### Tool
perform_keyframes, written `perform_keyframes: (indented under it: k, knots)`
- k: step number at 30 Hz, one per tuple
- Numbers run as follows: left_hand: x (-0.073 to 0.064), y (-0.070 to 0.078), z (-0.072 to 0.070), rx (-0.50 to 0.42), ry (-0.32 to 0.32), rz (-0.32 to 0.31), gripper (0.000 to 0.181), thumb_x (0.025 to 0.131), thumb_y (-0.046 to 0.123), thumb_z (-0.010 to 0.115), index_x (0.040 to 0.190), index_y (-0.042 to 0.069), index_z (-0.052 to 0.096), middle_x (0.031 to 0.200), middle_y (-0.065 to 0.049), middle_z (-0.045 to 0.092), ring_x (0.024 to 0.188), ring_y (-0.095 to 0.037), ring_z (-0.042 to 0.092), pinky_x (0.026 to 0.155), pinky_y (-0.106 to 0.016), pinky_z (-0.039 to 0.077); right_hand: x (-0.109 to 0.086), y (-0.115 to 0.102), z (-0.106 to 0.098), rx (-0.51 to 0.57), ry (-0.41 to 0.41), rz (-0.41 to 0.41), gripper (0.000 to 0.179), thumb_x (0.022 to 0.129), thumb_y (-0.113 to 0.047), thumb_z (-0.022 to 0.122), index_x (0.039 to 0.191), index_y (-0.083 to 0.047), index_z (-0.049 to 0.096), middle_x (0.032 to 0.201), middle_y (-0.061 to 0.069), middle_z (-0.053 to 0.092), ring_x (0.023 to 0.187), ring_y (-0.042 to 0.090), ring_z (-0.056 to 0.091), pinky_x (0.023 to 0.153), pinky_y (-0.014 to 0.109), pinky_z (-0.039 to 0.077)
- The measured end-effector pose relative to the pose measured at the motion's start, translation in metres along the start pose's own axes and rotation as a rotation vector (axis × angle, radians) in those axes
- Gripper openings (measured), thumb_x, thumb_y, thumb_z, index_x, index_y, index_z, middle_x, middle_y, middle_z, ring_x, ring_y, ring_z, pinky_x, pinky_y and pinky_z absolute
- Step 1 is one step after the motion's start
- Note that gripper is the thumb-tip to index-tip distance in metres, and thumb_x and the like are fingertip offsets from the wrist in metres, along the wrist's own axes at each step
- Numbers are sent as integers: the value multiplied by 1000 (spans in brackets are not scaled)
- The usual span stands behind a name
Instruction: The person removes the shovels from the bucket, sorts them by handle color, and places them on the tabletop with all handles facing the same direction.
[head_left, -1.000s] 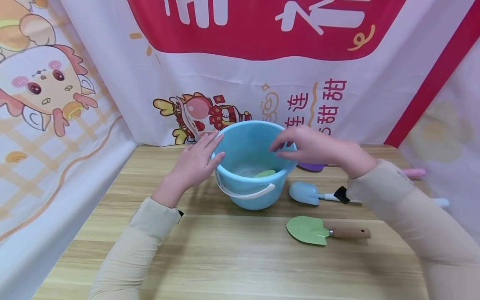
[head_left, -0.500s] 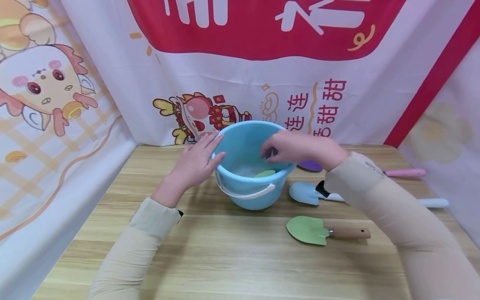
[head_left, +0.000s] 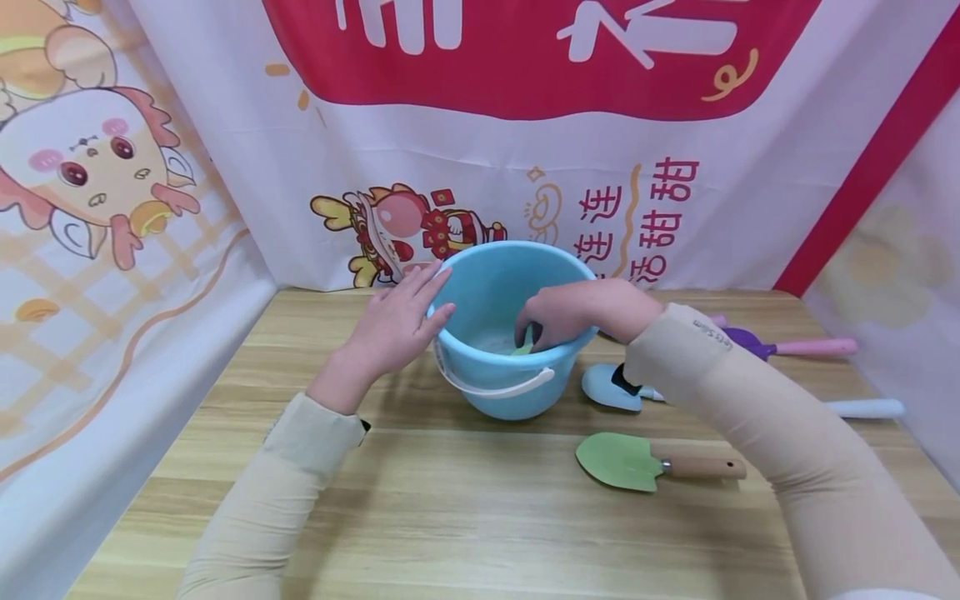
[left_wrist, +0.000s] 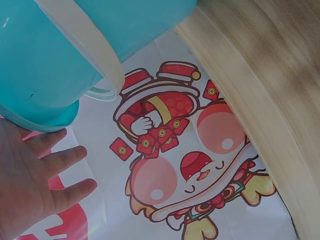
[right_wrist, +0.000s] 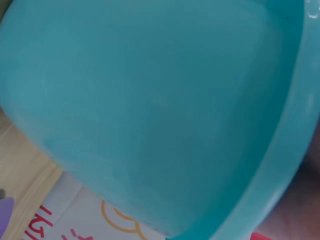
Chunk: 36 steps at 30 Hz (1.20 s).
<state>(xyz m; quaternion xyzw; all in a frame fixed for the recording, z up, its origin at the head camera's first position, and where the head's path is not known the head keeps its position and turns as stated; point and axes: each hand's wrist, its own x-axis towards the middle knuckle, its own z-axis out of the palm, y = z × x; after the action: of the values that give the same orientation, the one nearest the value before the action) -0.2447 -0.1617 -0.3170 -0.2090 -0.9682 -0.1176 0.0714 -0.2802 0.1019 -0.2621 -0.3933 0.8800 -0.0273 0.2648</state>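
Observation:
A light blue bucket (head_left: 506, 408) stands upright on the table, its white handle (head_left: 502, 388) hanging down in front. My left hand (head_left: 397, 325) rests at the bucket's left rim with fingers spread; the left wrist view shows its fingers straight beside the rim. Inside the bucket, my right hand (head_left: 558, 317) reaches down over the right side. Its thumb and fingertips pinch a small light green thing (head_left: 523, 347), mostly covered by the hand and the near rim. The bucket's outer wall (right_wrist: 150, 100) fills most of the right wrist view.
A green trowel (head_left: 618, 461) with a wooden handle lies right of the bucket. Behind it lie a light blue toy shovel (head_left: 609, 387) and a purple tool (head_left: 742, 340) with a pink handle, both partly under the right arm. A printed cloth (head_left: 465, 158) hangs behind the table (head_left: 450, 517).
My right hand has gone from the bucket's right rim down and left into the bucket, closing on the light green thing. The left hand stays at the rim.

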Motion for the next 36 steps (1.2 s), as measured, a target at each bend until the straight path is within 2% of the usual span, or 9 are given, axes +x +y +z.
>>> perform_keyframes:
  k: [10,14,18,21,26,36]
  knots:
    - [0,1,0,8,-2,5,67,109,51,35,165,18,24,170,-8,19,155,-34,15,114,-70,26,11,-7,-3,57,-104,-67,38,97,-10,67,132,-23,71,114,-4,71,111,20,61,104,46,45]
    - [0,1,0,11,-8,5,68,108,53,34,165,18,23,170,-8,18,156,-34,14,114,-70,25,12,-8,-6,76,-135,-80,29,98,-8,63,117,-24,77,106,-4,72,108,22,59,103,48,44]
    - [-1,1,0,-1,-3,0,67,108,54,34,165,19,24,170,-8,19,156,-34,14,114,-70,25,26,5,-3,94,-153,-164,20,99,-17,60,99,-26,78,91,-2,70,94,21,61,93,45,46]
    - [-2,1,0,-5,4,-1,67,108,54,33,165,19,25,170,-7,19,156,-33,15,115,-69,25,29,4,-2,122,-167,-201,20,101,-22,59,92,-24,76,82,-1,67,84,19,60,86,41,47]
    - [-2,0,0,-4,7,0,66,109,52,34,165,18,25,170,-8,20,155,-34,15,115,-68,26,21,-10,-6,157,-198,-174,21,102,-21,59,88,-20,75,80,1,66,83,19,60,89,40,47]
    - [-1,1,-1,3,-9,-3,67,109,52,36,165,19,23,171,-6,17,156,-33,13,115,-69,25,25,-9,-2,175,-200,-143,16,97,-13,62,93,-19,77,86,0,68,90,18,60,91,38,47]
